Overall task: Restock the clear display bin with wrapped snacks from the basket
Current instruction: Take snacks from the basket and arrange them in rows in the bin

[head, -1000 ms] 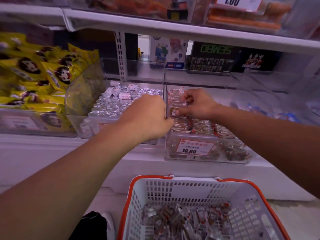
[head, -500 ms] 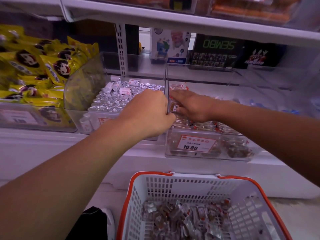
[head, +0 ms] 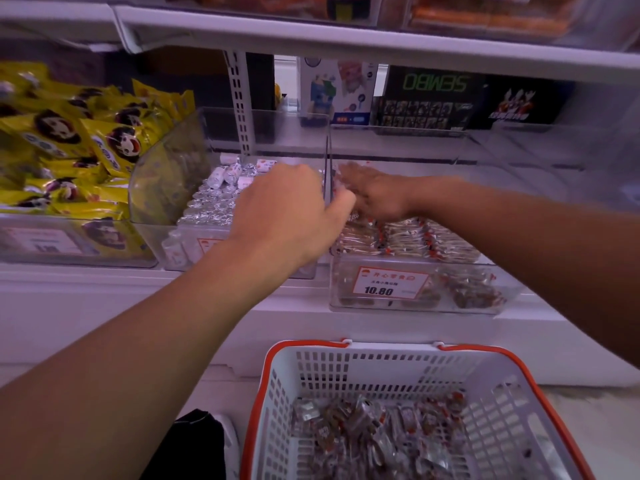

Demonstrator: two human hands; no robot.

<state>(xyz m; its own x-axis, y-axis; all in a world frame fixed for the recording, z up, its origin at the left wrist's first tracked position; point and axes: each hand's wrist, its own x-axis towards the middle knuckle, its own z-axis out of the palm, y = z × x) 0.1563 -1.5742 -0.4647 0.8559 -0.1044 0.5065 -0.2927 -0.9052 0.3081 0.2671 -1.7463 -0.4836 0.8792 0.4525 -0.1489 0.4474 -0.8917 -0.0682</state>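
Clear bin on shelf, part-filled with rows of wrapped snacks: left hand curled at its side wall, seemingly steadying it, right hand flat, fingers spread, pressing snacks level; basket below holds loose remainder.

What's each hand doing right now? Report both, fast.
Left hand: closed in a fist at the clear bin's divider wall; contents can't be told.
Right hand: flat, open, palm down on the wrapped snacks.
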